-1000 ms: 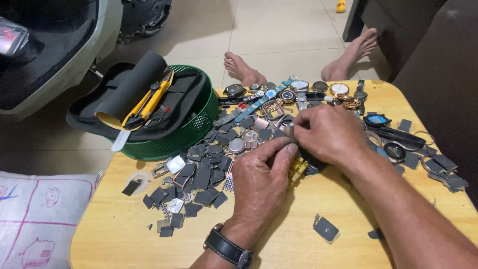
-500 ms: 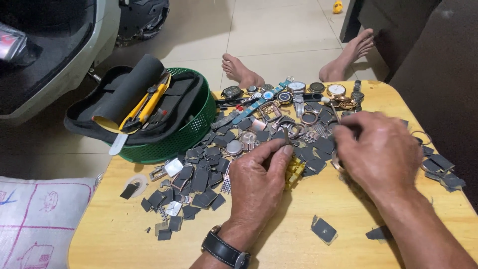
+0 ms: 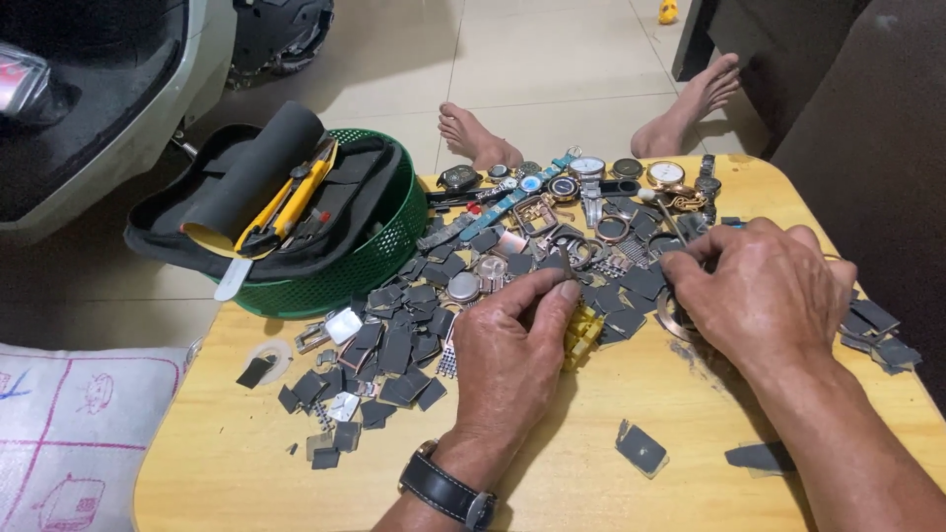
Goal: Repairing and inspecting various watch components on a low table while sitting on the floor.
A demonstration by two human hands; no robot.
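A pile of dark flat watch parts (image 3: 399, 345) and metal watch cases and bands (image 3: 581, 212) covers the yellow wooden table (image 3: 552, 473). My left hand (image 3: 512, 360), with a black wristwatch (image 3: 445, 490) on the wrist, rests mid-table and pinches a gold-coloured watch band (image 3: 583, 333) against the tabletop. My right hand (image 3: 764, 296) sits to its right with fingers curled over a round metal watch case (image 3: 670, 317); what the fingertips grip is hidden.
A green plastic basket (image 3: 370, 261) at the table's left back edge holds a black tool pouch with a yellow-handled cutter (image 3: 286, 207). Two bare feet (image 3: 473, 138) rest on the tiled floor beyond. A scooter (image 3: 89, 108) stands at left, a patterned cushion (image 3: 69, 433) lower left.
My right hand has drawn away from the left hand, moving right across the pile. My left hand has stayed on the gold band.
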